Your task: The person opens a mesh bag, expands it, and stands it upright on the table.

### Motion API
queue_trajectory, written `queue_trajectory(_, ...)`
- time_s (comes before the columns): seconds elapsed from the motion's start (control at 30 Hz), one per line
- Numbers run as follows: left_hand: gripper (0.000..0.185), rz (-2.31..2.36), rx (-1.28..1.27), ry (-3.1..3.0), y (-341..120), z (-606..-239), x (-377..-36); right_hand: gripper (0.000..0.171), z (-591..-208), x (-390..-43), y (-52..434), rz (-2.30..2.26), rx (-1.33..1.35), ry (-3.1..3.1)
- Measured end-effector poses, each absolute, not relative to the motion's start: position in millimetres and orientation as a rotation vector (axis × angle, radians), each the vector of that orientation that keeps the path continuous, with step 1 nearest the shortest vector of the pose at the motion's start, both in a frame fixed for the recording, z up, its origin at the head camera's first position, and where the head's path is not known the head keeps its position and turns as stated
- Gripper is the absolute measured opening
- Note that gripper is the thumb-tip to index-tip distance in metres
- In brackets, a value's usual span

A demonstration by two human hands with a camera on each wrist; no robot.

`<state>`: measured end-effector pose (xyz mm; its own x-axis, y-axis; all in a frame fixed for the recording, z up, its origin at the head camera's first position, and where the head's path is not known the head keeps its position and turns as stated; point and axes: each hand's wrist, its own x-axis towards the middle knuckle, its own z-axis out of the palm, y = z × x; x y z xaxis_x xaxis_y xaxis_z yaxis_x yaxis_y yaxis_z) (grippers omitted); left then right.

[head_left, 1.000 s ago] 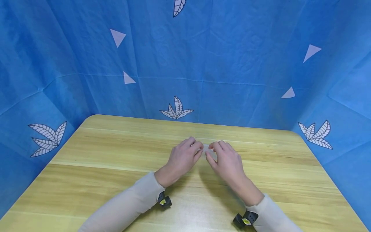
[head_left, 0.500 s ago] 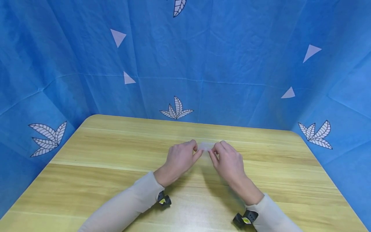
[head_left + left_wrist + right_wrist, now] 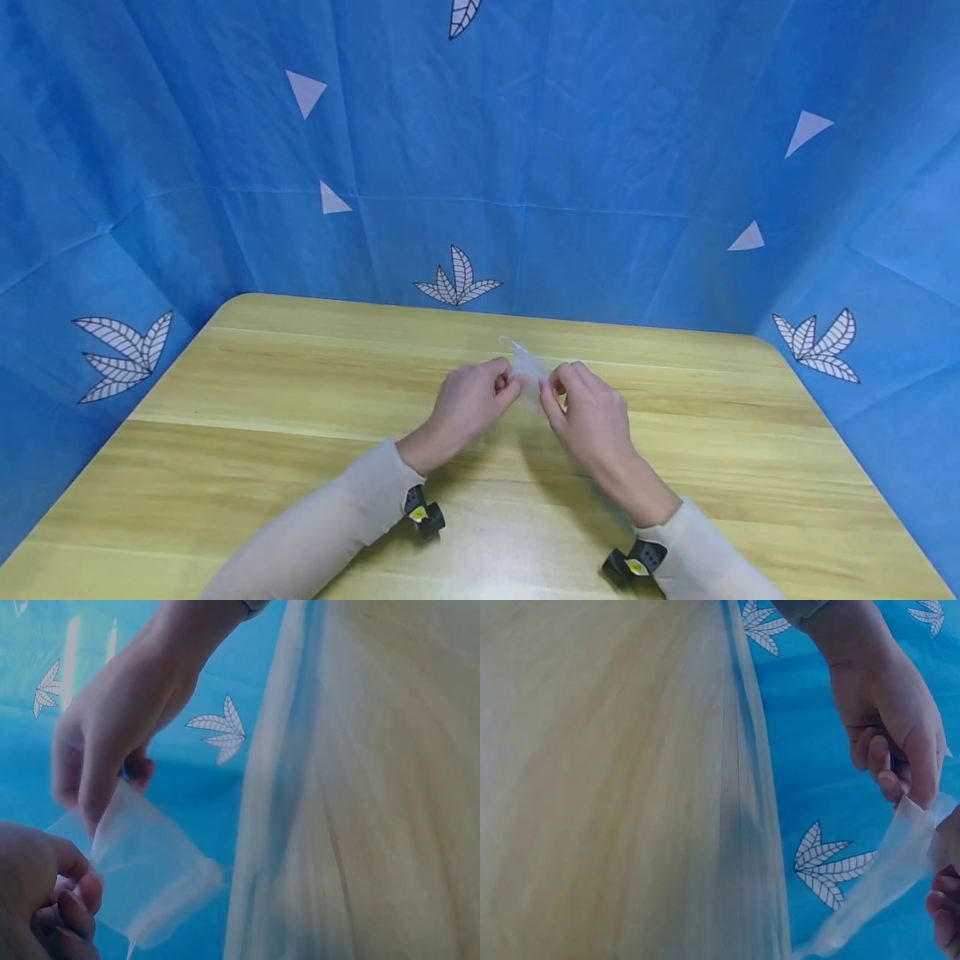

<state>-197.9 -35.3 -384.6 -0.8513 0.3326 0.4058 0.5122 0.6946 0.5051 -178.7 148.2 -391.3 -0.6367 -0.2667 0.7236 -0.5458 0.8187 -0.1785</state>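
A small translucent plastic bag [image 3: 527, 365] hangs above the middle of the wooden table [image 3: 262, 400], between both hands. My left hand [image 3: 504, 386] pinches its left edge with curled fingers, and my right hand [image 3: 557, 387] pinches its right edge. The bag's far end sticks up past the fingertips toward the backdrop. In the left wrist view the bag [image 3: 150, 870] stretches between the left hand [image 3: 71, 889] at the bottom and the right hand [image 3: 97, 802] above. In the right wrist view the bag [image 3: 889, 877] runs from the left hand [image 3: 907, 791] down to the right hand [image 3: 946, 900] at the frame edge.
A blue cloth backdrop [image 3: 525, 150] with leaf and triangle prints surrounds the table on three sides. Black wrist cameras [image 3: 423, 512] sit under both light sleeves. Nothing else lies on the tabletop.
The bag has been lifted and turned, so its far end now stands up above the fingertips. Both hands keep their pinch and have moved slightly closer together.
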Motion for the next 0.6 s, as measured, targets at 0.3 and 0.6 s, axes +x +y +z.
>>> queue_trajectory(0.3,0.021,-0.802,-0.792,-2.59,-33.0,-386.1,-196.2,0.011,-390.6,-177.8,145.2,0.527,0.573,-2.387)
queue_trajectory(0.6,0.016,-0.815,-0.754,-2.58,-32.1,-386.9,-193.3,0.017,-388.2,-175.3,144.1,0.537,0.558,-2.347)
